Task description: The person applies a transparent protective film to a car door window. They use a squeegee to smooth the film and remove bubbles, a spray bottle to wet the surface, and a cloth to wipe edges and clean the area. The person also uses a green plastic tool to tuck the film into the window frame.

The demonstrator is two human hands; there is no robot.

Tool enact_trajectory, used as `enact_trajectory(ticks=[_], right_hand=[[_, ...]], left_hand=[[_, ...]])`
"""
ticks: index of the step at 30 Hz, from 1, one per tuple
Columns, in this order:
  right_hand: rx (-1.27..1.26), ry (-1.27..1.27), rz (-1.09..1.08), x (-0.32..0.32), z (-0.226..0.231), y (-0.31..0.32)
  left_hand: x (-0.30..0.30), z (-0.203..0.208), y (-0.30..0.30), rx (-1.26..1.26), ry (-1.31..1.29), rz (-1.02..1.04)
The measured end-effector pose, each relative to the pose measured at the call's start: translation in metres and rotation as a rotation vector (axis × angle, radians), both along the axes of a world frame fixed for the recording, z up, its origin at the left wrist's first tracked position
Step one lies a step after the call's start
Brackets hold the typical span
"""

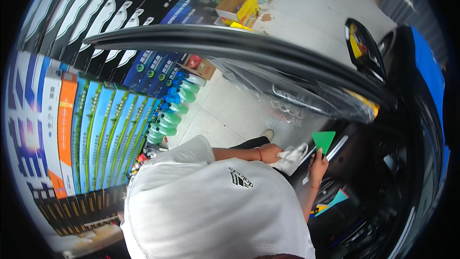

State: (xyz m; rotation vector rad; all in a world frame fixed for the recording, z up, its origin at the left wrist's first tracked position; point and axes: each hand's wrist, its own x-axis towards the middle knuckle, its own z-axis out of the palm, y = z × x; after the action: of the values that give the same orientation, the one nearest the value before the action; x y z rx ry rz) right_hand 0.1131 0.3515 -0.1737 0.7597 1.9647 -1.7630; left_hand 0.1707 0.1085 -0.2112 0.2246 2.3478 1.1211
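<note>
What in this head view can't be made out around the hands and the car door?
- Left hand: its fingers are buried in the white cloth.
- Right hand: holds the green squeegee card; the grip is too small to read.
- Door window: glare and fisheye bending blur the glass.
- Lower body: hidden by the white shirt.

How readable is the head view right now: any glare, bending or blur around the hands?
Head view: strong fisheye bending curves the car door frame; black corners. The plastic sheet over the window shows pale glare. Left hand with the white cloth and right hand with the green scraper are sharp; the door interior is dark.
</note>
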Motion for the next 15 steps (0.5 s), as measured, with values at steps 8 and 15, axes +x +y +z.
enact_trajectory(ticks=[8,15], right_hand=[[0.366,0.356,0.715,-0.047,0.005,0.024],[0.138,0.752,1.185,-0.121,-0.055,0.02]], left_hand=[[-0.045,-0.008,-0.104,-0.469,-0.142,0.129],[0.083,-0.048,-0.135,-0.54,-0.547,0.598]])
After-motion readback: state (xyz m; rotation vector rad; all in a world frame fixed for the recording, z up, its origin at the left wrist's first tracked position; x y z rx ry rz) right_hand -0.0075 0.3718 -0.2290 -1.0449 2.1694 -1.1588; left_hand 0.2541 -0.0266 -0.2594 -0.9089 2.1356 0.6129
